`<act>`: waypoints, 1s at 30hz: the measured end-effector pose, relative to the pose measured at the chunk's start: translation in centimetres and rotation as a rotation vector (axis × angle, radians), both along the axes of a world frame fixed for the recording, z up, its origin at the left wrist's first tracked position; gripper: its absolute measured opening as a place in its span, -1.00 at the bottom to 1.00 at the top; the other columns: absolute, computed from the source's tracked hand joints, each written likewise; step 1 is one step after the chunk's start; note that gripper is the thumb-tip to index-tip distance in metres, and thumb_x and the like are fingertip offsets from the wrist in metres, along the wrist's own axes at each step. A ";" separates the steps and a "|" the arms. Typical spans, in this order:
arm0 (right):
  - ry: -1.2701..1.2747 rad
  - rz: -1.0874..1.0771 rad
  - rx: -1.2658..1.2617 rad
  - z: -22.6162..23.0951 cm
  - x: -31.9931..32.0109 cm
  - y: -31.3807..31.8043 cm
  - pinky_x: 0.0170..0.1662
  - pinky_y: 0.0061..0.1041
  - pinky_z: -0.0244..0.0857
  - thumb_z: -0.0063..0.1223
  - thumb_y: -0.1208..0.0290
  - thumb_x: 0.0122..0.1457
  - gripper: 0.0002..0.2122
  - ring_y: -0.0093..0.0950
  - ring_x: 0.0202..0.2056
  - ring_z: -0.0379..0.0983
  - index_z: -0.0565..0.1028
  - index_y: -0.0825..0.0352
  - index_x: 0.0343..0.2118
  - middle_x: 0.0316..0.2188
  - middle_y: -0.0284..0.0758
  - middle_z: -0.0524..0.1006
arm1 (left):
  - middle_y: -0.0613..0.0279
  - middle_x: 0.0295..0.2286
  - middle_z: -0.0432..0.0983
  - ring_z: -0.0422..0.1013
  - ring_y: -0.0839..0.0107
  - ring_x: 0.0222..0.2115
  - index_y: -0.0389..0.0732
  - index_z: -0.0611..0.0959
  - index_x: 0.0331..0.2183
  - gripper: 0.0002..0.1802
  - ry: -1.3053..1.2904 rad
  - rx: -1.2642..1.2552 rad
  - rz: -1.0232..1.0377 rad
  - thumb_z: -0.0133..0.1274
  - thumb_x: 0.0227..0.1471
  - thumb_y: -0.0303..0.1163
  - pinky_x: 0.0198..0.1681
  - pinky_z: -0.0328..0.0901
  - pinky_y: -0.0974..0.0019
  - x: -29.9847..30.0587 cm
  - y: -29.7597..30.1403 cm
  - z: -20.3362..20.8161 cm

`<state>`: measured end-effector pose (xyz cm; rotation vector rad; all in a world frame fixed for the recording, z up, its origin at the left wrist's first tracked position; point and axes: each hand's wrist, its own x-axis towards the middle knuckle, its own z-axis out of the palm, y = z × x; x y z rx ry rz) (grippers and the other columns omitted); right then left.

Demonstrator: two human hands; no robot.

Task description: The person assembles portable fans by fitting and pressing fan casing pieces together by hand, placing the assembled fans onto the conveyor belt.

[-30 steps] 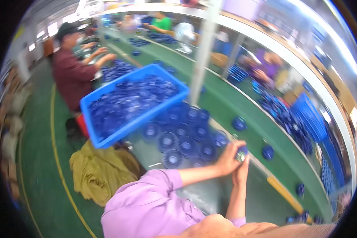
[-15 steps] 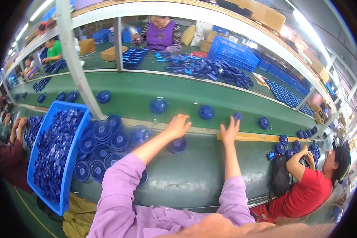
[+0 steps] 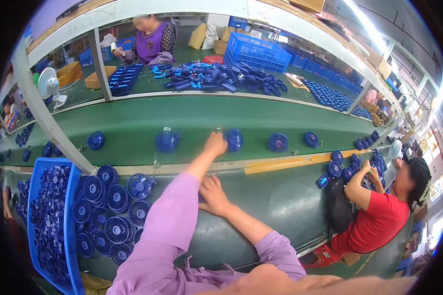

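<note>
A blue round fan [image 3: 234, 140] is standing on the green conveyor belt [image 3: 133, 129] just right of the left hand [image 3: 215, 144], which is reaching far forward with fingers curled, gripping nothing that can be made out. The right hand [image 3: 212, 194] is resting flat and spread on the near table edge, well short of the fan, so the left is the nearer. Another blue fan [image 3: 167, 140] is sitting left of that outstretched hand, with stacked fan grilles [image 3: 110, 206] lying beside the left forearm.
</note>
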<state>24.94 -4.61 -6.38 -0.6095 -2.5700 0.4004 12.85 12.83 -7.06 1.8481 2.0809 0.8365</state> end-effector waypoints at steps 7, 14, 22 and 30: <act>0.106 0.132 -0.094 1.9 0.7 0.5 0.23 -0.02 -0.11 0.24 0.35 -0.13 -0.52 -0.16 0.16 0.14 0.43 0.17 -0.05 0.12 -0.21 0.27 | -0.17 -0.40 0.54 0.47 -0.10 -0.31 -0.32 0.46 -0.24 -0.73 -0.116 0.082 0.056 -0.09 0.06 -0.33 -0.19 0.33 -0.05 -2.1 -4.9 2.4; 0.411 -0.146 -0.676 3.2 1.4 1.6 -0.16 -0.47 0.36 0.14 0.32 0.11 -0.70 -0.49 -0.26 0.51 0.52 0.38 -0.14 -0.31 -0.26 0.59 | -0.06 -0.29 0.55 0.49 0.10 -0.24 -0.31 0.43 -0.07 -0.54 -0.403 0.425 0.145 0.01 -0.10 -0.48 -0.15 0.35 0.16 -7.9 -12.1 1.8; 0.760 -0.218 -0.809 7.2 -0.9 1.6 -0.24 -0.49 0.43 0.11 0.45 0.10 -0.63 -0.52 -0.30 0.48 0.38 0.37 -0.01 -0.24 -0.28 0.52 | 0.14 -0.06 0.34 0.36 0.36 -0.09 -0.15 0.23 0.09 -0.46 -1.374 0.101 -0.036 -0.04 0.06 -0.43 -0.12 0.38 0.19 -4.8 -22.4 6.7; 0.584 -0.057 -0.034 7.0 -3.5 -0.2 0.18 -0.29 0.05 -0.07 0.46 0.11 -0.54 -0.13 0.13 0.18 0.28 0.38 0.12 0.08 -0.05 0.28 | 0.32 -0.16 0.41 0.36 0.52 -0.14 -0.10 0.40 -0.04 -0.64 -1.565 0.160 -0.114 -0.18 0.24 -0.12 -0.07 0.27 0.28 -5.6 -22.9 4.1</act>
